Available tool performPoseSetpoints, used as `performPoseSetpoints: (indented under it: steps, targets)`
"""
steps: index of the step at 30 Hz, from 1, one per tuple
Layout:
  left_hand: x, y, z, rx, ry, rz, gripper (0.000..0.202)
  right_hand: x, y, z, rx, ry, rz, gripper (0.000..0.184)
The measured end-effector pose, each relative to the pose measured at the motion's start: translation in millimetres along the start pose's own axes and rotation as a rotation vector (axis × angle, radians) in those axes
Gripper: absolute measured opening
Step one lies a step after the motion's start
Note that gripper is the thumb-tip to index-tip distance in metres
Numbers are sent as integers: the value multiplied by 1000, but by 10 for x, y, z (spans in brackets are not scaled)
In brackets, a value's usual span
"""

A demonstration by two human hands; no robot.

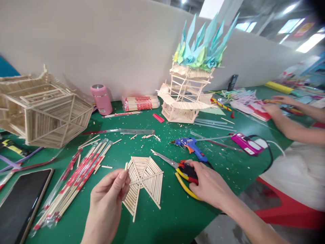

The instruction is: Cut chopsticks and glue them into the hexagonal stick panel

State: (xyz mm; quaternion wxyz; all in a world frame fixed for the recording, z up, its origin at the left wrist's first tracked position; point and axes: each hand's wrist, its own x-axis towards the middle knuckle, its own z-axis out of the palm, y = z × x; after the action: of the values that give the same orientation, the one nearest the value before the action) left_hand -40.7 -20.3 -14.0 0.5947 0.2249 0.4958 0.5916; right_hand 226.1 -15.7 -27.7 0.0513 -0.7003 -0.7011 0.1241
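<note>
My left hand pinches a short wooden stick between thumb and fingers, held upright just left of a flat hexagonal panel of glued sticks lying on the green table. My right hand rests on the red and yellow handles of a pair of cutters, its fingers curled over them; the metal blades point up and to the left. A blue glue gun lies just behind the cutters.
Wrapped chopsticks lie left of the panel beside a dark tablet. A stick house, a pink cup, a steel ruler and a stick tower with paper cranes stand farther back. Another person's hands work at right.
</note>
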Motion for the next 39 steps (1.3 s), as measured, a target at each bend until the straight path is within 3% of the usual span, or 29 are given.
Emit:
performPoseSetpoints:
  steps: [6,11,17,20,23,30,39]
  targets:
    - [7,-125,-56,38,-52,-61,26,-13,66,-95,254,15,74,34]
    - [5,-157,-94,91,-107,-73,24,-83,-21,-222,572,-45,47,27]
    - [15,-179,-116,83,-136,-73,20,-144,-283,-262,1373,-243,182,32]
    - [12,-180,-123,75,-137,-71,20,-127,-394,-259,1532,-255,200,35]
    - [-1,-177,-115,77,-133,-82,20,-133,-501,-250,1430,-214,182,35]
    - [-13,-142,-102,89,-139,-94,22,-309,-762,-148,818,-301,142,47]
    - [-28,-160,-136,100,-152,-43,18,-416,-659,-39,447,-249,-92,55]
